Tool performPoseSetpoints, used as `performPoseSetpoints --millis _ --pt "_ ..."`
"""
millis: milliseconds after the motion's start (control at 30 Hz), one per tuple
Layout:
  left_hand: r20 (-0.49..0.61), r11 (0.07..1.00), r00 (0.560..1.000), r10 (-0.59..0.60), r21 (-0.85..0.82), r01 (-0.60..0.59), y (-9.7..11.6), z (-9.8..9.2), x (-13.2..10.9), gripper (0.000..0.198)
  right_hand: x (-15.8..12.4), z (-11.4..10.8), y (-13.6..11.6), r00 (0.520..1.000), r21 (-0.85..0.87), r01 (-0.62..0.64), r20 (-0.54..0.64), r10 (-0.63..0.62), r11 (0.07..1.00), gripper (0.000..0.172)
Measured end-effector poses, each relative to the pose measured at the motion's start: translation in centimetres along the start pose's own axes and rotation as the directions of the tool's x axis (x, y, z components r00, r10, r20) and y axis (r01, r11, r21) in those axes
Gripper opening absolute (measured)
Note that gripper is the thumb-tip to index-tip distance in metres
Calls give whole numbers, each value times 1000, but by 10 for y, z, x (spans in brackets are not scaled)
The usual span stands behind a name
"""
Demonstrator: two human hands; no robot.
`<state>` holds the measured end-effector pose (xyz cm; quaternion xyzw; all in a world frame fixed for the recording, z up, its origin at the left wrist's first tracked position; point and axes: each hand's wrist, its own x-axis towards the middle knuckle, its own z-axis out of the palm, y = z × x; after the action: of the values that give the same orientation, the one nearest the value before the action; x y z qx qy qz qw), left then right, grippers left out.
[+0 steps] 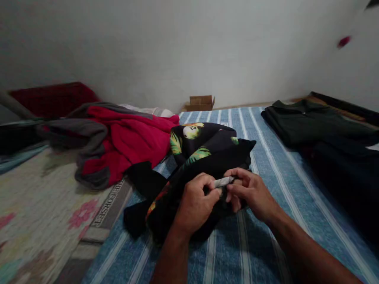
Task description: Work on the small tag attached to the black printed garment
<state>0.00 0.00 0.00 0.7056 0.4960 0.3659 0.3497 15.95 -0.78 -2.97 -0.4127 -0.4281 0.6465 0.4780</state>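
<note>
A black shirt with green leaf and yellow prints (204, 152) lies crumpled on a blue striped sheet (251, 244). My left hand (195, 205) and my right hand (251, 191) meet over its near edge. Both pinch a small pale label (224, 182) sewn to the shirt, with the fingers closed around it. The black cloth bunches under both hands and partly hides the fingertips.
A red and grey garment (118, 142) is heaped at the left. Dark folded clothes (314, 122) are stacked at the right. A floral cover (38, 205) spreads at the near left. A small cardboard box (200, 103) stands by the white wall.
</note>
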Motion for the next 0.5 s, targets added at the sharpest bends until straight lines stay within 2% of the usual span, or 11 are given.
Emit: performPoseSetpoints --millis 267,500 --pt "94 997 994 -55 -42 60 1 -1 0 13 0 0 0 1000 -30 -7 0 7 1000 23" --pt "113 992 990 -83 -86 93 0 -2 1 14 3 -1 1 1000 -48 -14 -11 14 999 21"
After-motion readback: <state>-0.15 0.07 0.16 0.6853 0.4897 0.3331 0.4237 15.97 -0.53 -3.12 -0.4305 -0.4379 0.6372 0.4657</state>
